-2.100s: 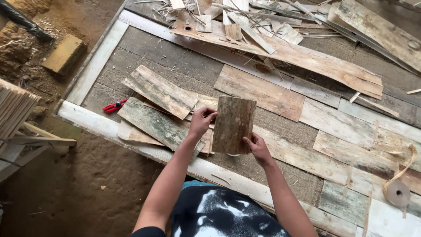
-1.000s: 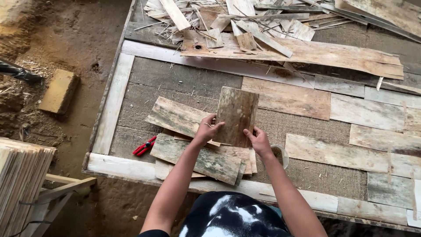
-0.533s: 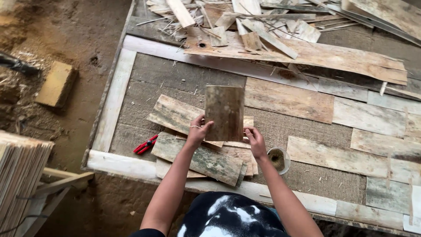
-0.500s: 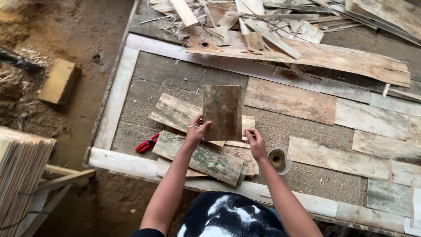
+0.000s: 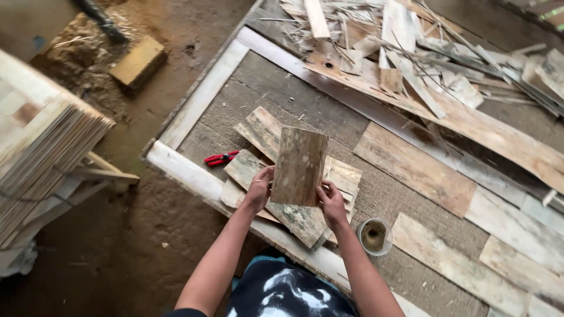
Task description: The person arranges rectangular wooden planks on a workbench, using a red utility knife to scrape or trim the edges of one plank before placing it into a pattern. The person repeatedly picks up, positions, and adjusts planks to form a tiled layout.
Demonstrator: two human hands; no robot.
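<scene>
Since half a second ago, the head view has swung so the bench [image 5: 194,111] runs diagonally, and the veneer sheet [image 5: 299,167] sits lower and nearer my body, tilted slightly right.

Head view: I hold the mottled sheet upright above the loose stack of veneer pieces [image 5: 305,220]. My left hand [image 5: 259,189] pinches its lower left edge, thumb in front; my right hand [image 5: 331,202] grips the lower right corner the same way, fingers [image 5: 325,189] pressed to the wood. By my reading the work is partway: pale strips [image 5: 414,170] already lie edge to edge across the burlap to the right, while the near left corner remains bare fabric apart from the stack, and this sheet is not yet laid.

Room to move is fair. Bare burlap opens beyond the stack toward the white frame rail [image 5: 182,170]. Red-handled cutters [image 5: 220,157] lie just left of the stack, a small glue cup [image 5: 374,236] near my right wrist, and scrap offcuts [image 5: 399,53] crowd the far side.
</scene>
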